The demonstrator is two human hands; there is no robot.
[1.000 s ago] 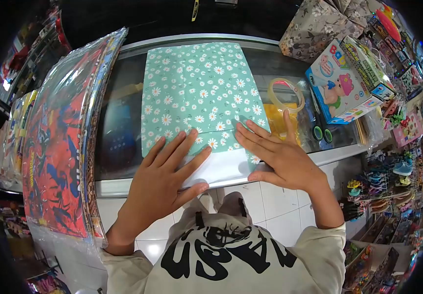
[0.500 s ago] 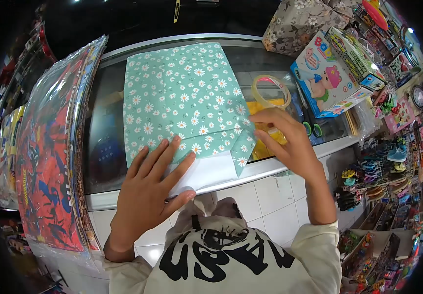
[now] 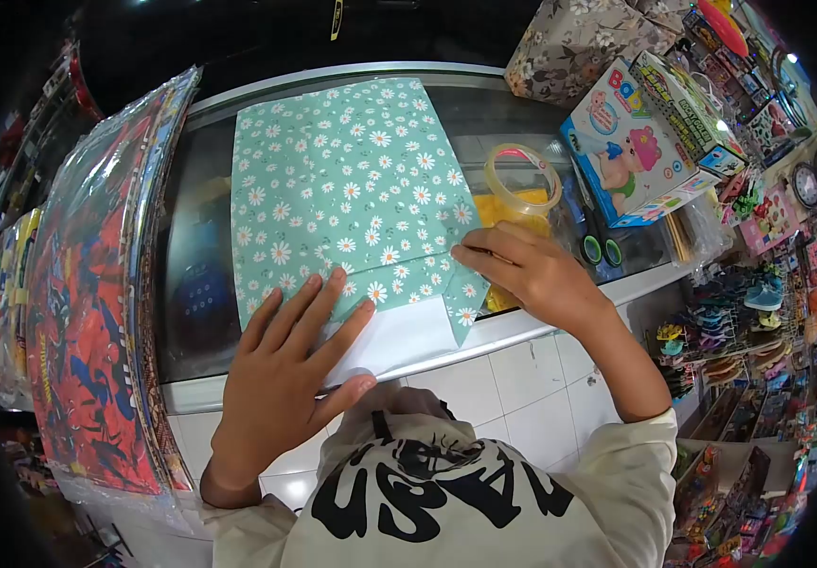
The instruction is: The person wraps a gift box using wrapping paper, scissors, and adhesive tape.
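Observation:
Green wrapping paper (image 3: 352, 180) printed with white daisies lies on a glass counter, its near edge folded and some white underside showing. My left hand (image 3: 281, 379) rests open on the paper's near-left part, fingers spread, thumb by the white underside. At the right end of the fold, my right hand (image 3: 536, 275) is closed, thumb and fingertips pinching the paper's folded edge. A slanted flap hangs at the paper's near-right corner, just below these fingertips. Past my right hand lies a roll of clear tape (image 3: 492, 180), and right of it are scissors (image 3: 602, 250) with black-and-green handles.
A boxed baby toy (image 3: 631, 142) and a floral-patterned package (image 3: 588, 43) stand at the right of the glass counter (image 3: 200, 170). Plastic-wrapped red printed packs (image 3: 87, 312) lean along the left. A yellow-and-black cutter (image 3: 337, 19) lies beyond the far edge. Shelves of goods fill the right.
My right hand has moved left onto the fold's right end, and its fingers have closed from apart to a pinch. My left hand stays spread on the paper.

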